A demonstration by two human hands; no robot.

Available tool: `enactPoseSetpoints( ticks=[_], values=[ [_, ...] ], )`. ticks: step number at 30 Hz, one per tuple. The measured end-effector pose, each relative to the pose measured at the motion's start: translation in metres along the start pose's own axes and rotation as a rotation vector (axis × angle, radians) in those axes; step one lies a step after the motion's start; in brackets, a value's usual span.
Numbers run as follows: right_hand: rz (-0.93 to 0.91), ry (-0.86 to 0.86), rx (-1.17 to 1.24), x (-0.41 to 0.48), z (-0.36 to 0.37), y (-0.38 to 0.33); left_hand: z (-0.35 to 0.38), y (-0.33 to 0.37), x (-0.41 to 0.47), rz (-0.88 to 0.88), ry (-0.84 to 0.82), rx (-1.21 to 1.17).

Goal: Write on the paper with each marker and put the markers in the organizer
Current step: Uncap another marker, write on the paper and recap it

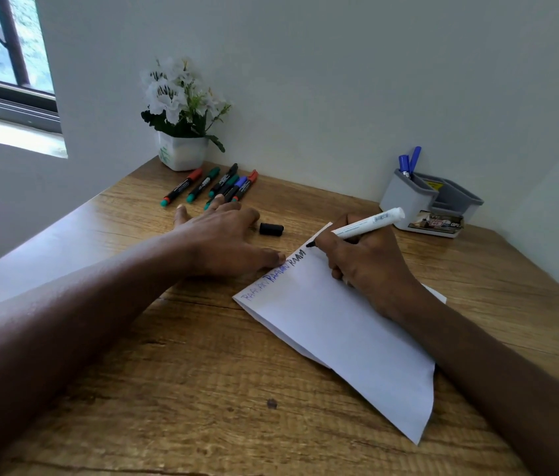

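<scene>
A white sheet of paper lies angled on the wooden desk, with three short words in light blue, dark blue and black along its top edge. My right hand grips a white marker, its black tip touching the paper by the black word. My left hand lies flat on the desk, thumb touching the paper's upper edge. The marker's black cap lies just beyond it. Several capped markers lie in a row near the back. The grey organizer at the back right holds two blue markers.
A white pot of white flowers stands at the desk's back left corner against the wall. A window sits at the far left. Bare wooden desk stretches in front of the paper.
</scene>
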State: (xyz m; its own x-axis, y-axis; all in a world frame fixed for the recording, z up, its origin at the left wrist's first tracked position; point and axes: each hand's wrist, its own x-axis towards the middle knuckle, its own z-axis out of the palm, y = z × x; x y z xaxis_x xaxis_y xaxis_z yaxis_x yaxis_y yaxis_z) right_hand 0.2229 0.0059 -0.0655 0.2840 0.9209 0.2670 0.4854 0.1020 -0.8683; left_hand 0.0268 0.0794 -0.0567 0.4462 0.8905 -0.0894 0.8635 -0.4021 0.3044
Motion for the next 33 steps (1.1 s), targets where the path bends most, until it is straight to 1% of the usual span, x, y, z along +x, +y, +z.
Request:
enactPoseSetpoints(
  ticks=[2, 5, 8, 11, 14, 17, 20, 24, 26, 28, 31, 33],
  values=[
    [0.007, -0.007, 0.013, 0.000, 0.000, 0.000, 0.000, 0.000, 0.000, -0.003, -0.003, 0.000],
    [-0.021, -0.041, -0.030, -0.001, 0.000, -0.001, 0.000, 0.001, -0.001, -0.003, -0.002, 0.000],
    [-0.035, -0.033, -0.068, -0.001, 0.000, -0.001, -0.001, 0.002, -0.002, -0.008, -0.002, -0.003],
    [-0.026, -0.035, -0.027, -0.002, -0.001, 0.000, -0.001, 0.003, -0.002, -0.003, -0.001, -0.001],
    [-0.041, -0.052, -0.047, -0.002, 0.000, 0.000, -0.001, 0.003, -0.003, -0.002, -0.002, -0.005],
    [-0.039, -0.023, -0.083, 0.000, 0.001, -0.001, -0.001, 0.003, -0.004, -0.006, -0.001, 0.000],
    [-0.016, -0.004, -0.055, -0.001, 0.001, -0.001, -0.001, 0.003, -0.003, -0.003, -0.004, -0.001],
    [0.079, 0.037, 0.044, 0.001, 0.000, 0.000, 0.000, 0.001, -0.002, 0.010, 0.023, -0.017],
    [0.130, 0.040, 0.162, 0.003, -0.003, 0.000, 0.001, -0.001, -0.002, 0.028, 0.058, -0.025],
    [0.165, 0.021, 0.253, 0.005, -0.005, 0.000, 0.003, -0.003, -0.002, 0.069, 0.129, -0.037],
    [0.185, -0.007, 0.319, 0.005, -0.006, 0.000, 0.003, -0.007, -0.002, 0.189, 0.320, -0.056],
    [0.181, -0.012, 0.351, 0.006, -0.006, 0.001, 0.002, -0.007, -0.002, 0.272, 0.420, -0.027]
  ],
)
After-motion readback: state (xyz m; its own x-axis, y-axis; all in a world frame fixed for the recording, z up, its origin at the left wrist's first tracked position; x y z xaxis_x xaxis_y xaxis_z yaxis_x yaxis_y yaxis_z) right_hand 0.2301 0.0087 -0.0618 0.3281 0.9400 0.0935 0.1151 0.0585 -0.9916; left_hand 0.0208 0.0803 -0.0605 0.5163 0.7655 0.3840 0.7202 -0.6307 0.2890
